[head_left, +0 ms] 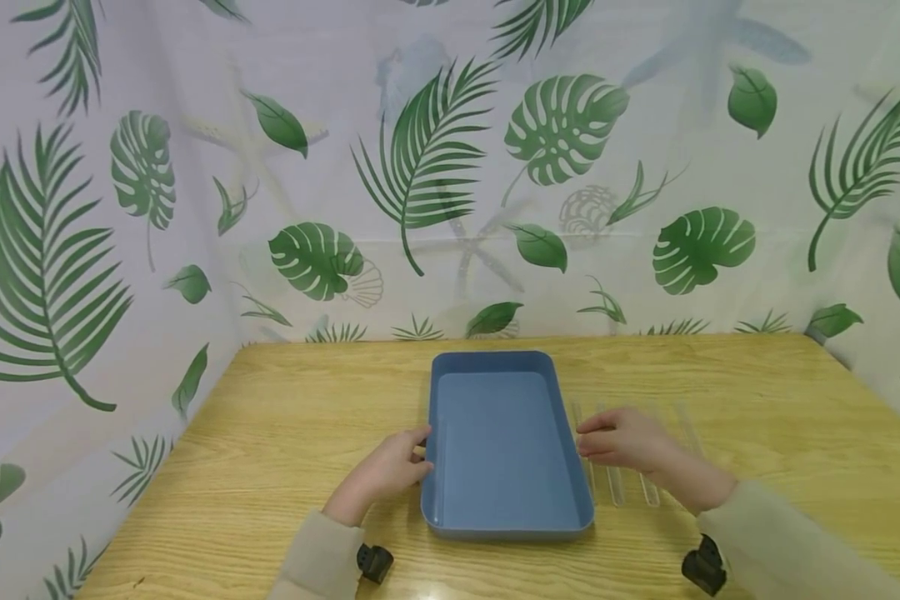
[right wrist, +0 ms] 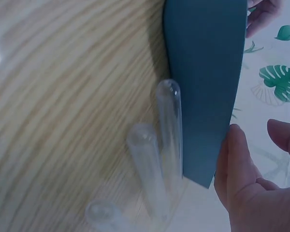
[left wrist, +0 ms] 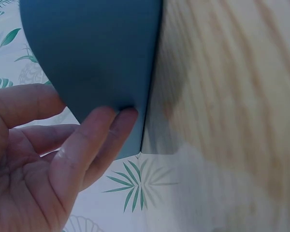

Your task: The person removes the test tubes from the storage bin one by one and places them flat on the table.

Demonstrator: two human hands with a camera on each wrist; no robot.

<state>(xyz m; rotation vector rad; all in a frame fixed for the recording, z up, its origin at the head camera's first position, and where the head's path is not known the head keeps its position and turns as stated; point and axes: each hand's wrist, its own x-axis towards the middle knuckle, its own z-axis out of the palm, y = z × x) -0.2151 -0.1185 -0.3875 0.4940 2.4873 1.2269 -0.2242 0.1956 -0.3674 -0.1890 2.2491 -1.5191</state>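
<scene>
A blue rectangular tray (head_left: 506,450) lies on the table, its long sides running away from me. My left hand (head_left: 390,465) touches its left wall from outside; in the left wrist view the fingertips (left wrist: 128,116) rest against that wall, fairly straight. On the other side my right hand (head_left: 630,442) has its fingers at the right rim, with the thumb apart in the right wrist view. Inside the tray, a faint clear tube (head_left: 440,475) lies along the left wall. Several clear test tubes lie right of the tray, one test tube (right wrist: 170,121) close against its wall, partly under my right hand.
The wooden table (head_left: 307,400) carries the tray and tubes. Behind it hangs a white cloth (head_left: 450,292) printed with green leaves, which also closes off both sides. Dark wrist cameras (head_left: 375,563) sit at both sleeves.
</scene>
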